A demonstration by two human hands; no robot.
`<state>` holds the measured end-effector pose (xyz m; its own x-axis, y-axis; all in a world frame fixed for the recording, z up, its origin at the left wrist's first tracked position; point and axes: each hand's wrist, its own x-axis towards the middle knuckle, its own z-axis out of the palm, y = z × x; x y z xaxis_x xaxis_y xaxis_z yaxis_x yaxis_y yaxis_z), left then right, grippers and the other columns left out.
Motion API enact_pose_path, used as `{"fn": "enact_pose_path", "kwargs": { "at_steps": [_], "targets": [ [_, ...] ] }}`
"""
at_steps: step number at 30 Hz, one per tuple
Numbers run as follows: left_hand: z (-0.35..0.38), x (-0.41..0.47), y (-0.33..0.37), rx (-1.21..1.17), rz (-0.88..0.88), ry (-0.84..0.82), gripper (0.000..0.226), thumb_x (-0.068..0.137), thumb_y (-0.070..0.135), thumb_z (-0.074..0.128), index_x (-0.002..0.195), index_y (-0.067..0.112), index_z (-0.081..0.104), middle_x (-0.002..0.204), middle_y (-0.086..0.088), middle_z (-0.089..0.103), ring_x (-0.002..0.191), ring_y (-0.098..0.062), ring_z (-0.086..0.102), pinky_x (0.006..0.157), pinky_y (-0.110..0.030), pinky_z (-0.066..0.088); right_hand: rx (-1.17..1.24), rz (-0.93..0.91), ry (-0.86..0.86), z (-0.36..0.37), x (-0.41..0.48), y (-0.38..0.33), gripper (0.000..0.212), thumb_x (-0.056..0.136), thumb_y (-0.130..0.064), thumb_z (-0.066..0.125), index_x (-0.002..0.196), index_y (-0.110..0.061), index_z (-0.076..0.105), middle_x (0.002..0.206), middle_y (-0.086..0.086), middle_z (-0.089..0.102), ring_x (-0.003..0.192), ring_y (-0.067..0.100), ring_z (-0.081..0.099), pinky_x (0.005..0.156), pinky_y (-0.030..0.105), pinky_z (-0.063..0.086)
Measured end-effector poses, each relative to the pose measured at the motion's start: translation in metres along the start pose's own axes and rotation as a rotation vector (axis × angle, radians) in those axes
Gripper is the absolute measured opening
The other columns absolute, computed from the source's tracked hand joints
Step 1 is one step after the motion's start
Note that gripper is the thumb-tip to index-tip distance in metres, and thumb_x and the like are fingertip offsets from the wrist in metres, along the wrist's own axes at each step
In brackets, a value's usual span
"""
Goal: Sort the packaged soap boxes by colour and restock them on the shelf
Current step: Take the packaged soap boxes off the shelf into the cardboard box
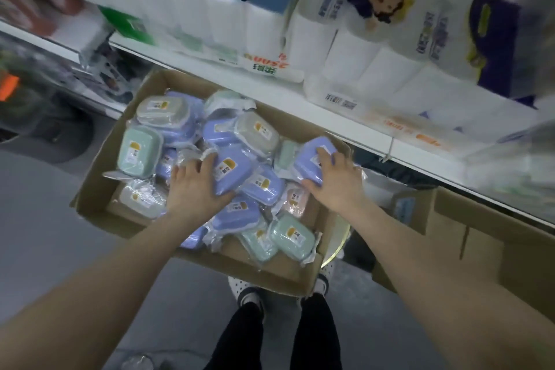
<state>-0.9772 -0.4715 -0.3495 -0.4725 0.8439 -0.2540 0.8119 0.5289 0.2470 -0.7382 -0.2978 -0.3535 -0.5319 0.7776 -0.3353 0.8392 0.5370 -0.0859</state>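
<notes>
Nearest me, my left hand (195,186) had its fingers curled round a lilac film-wrapped plastic soap box (231,171) at the heap's centre. My right hand (336,180) clutched a second lilac soap box (310,159) at 3 o'clock. Both sat in the open brown cardboard carton (96,171) among mint-green soap boxes (138,149). I judged the slick film might slip, or drag neighbours out. The white shelf edge (330,129) lay at 12 o'clock.

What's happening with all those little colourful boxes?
A person reaches into a cardboard carton full of wrapped soap boxes, purple, green, grey and pink, all mixed. The left hand grips a purple box in the middle; the right hand grips another purple box by the carton's right side. The shelf above holds toilet paper packs.
</notes>
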Motion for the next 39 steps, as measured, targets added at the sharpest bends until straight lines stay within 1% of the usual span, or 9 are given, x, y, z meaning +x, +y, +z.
{"fn": "enact_pose_path", "kwargs": {
  "at_steps": [3, 8, 13, 18, 25, 28, 30, 33, 39],
  "targets": [
    [0.022, 0.018, 0.001, 0.039, 0.035, -0.009, 0.086, 0.068, 0.058, 0.07, 0.139, 0.018, 0.039, 0.118, -0.017, 0.056, 0.113, -0.038, 0.05, 0.107, -0.053, 0.028, -0.011, -0.028, -0.032, 0.016, 0.029, -0.009, 0.076, 0.089, -0.057, 0.05, 0.151, -0.022, 0.023, 0.137, 0.015, 0.045, 0.124, 0.036, 0.044, 0.101, 0.047, 0.038],
    [0.047, 0.049, 0.007, 0.018, 0.082, 0.004, 0.085, 0.071, 0.041, 0.073, 0.143, 0.018, 0.033, 0.124, -0.018, 0.046, 0.114, -0.04, 0.044, 0.101, -0.047, 0.035, -0.026, -0.051, 0.018, 0.036, 0.064, -0.021, 0.076, 0.091, -0.051, 0.052, 0.153, -0.019, 0.021, 0.14, 0.018, 0.041, 0.125, 0.036, 0.042, 0.1, 0.046, 0.036],
    [0.063, 0.061, 0.007, 0.112, 0.159, -0.027, 0.089, 0.072, 0.04, 0.073, 0.146, 0.022, 0.026, 0.133, -0.016, 0.039, 0.128, -0.037, 0.035, 0.112, -0.047, 0.022, -0.112, -0.137, -0.113, 0.047, 0.076, -0.02, 0.08, 0.097, -0.056, 0.042, 0.157, -0.02, 0.002, 0.161, 0.017, 0.01, 0.146, 0.036, 0.016, 0.116, 0.048, 0.02],
    [0.051, 0.061, 0.011, 0.143, 0.187, -0.112, 0.088, 0.078, 0.048, 0.068, 0.149, 0.021, 0.022, 0.148, -0.016, 0.028, 0.139, -0.036, 0.023, 0.116, -0.047, 0.018, -0.118, -0.151, -0.207, 0.03, 0.066, -0.012, 0.074, 0.1, -0.056, 0.031, 0.156, -0.024, -0.005, 0.164, 0.012, -0.008, 0.15, 0.033, -0.003, 0.121, 0.047, 0.005],
    [-0.017, 0.056, 0.041, 0.123, 0.257, -0.085, 0.066, 0.088, 0.04, 0.063, 0.144, 0.014, 0.039, 0.147, -0.015, 0.037, 0.136, -0.035, 0.032, 0.112, -0.044, 0.027, -0.099, -0.167, 0.003, -0.041, 0.027, 0.009, 0.068, 0.1, -0.044, 0.045, 0.155, -0.012, 0.02, 0.157, 0.019, 0.024, 0.146, 0.036, 0.021, 0.117, 0.046, 0.019],
    [-0.054, 0.05, 0.062, 0.115, 0.325, -0.032, 0.058, 0.088, 0.036, 0.064, 0.139, 0.013, 0.048, 0.14, -0.013, 0.047, 0.128, -0.035, 0.043, 0.105, -0.043, 0.034, -0.133, -0.23, 0.155, -0.081, 0.003, 0.024, 0.061, 0.091, -0.035, 0.062, 0.141, -0.005, 0.047, 0.138, 0.025, 0.049, 0.126, 0.042, 0.048, 0.102, 0.049, 0.039],
    [-0.081, 0.048, 0.078, 0.106, 0.401, 0.04, 0.053, 0.082, 0.031, 0.071, 0.129, 0.009, 0.058, 0.129, -0.016, 0.057, 0.119, -0.038, 0.051, 0.099, -0.044, 0.041, -0.165, -0.237, 0.233, -0.11, -0.015, 0.035, 0.056, 0.087, -0.035, 0.061, 0.133, -0.004, 0.056, 0.128, 0.024, 0.057, 0.114, 0.042, 0.057, 0.094, 0.048, 0.045],
    [-0.12, 0.044, 0.109, 0.162, 0.536, 0.146, 0.046, 0.073, 0.023, 0.08, 0.113, 0.005, 0.066, 0.112, -0.018, 0.065, 0.103, -0.04, 0.06, 0.09, -0.045, 0.047, -0.217, -0.24, 0.345, -0.155, -0.045, 0.052, 0.057, 0.089, -0.041, 0.045, 0.132, -0.005, 0.057, 0.126, 0.022, 0.058, 0.11, 0.04, 0.058, 0.094, 0.047, 0.046],
    [-0.2, 0.043, 0.186, 0.244, 0.786, 0.316, 0.042, 0.078, 0.029, 0.076, 0.114, 0.01, 0.066, 0.11, -0.011, 0.066, 0.1, -0.037, 0.06, 0.084, -0.045, 0.052, -0.317, -0.227, 0.586, -0.243, -0.096, 0.102, 0.052, 0.091, -0.038, 0.056, 0.134, -0.009, 0.051, 0.125, 0.018, 0.056, 0.111, 0.038, 0.053, 0.095, 0.047, 0.041]
  ]
}}
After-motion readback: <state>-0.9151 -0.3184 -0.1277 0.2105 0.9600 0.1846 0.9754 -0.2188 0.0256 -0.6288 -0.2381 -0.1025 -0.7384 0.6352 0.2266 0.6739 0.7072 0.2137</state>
